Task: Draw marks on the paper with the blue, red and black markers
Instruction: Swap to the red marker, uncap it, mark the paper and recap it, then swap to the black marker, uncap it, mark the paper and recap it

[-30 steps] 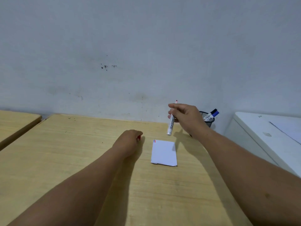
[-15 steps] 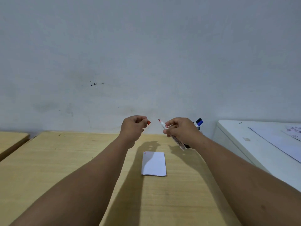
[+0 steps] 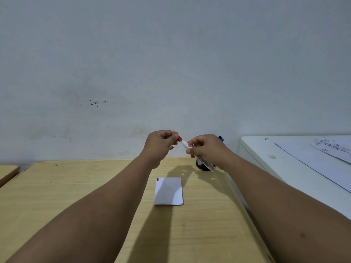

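My right hand grips the white barrel of the red marker, held above the table with its tip pointing up-left. My left hand pinches the red cap, which meets the marker's tip. A small white paper lies flat on the wooden table below my hands, with short blue and red marks at its top-left corner. Behind my right hand stands a dark pen holder, mostly hidden, with a blue marker's cap sticking out.
A white cabinet top with printed sheets adjoins the table on the right. A second wooden table edge shows at far left. A grey wall rises directly behind the table.
Both hands rose from the table and came together. The cap in my left hand, apart from the marker tip half a second ago, now touches it.
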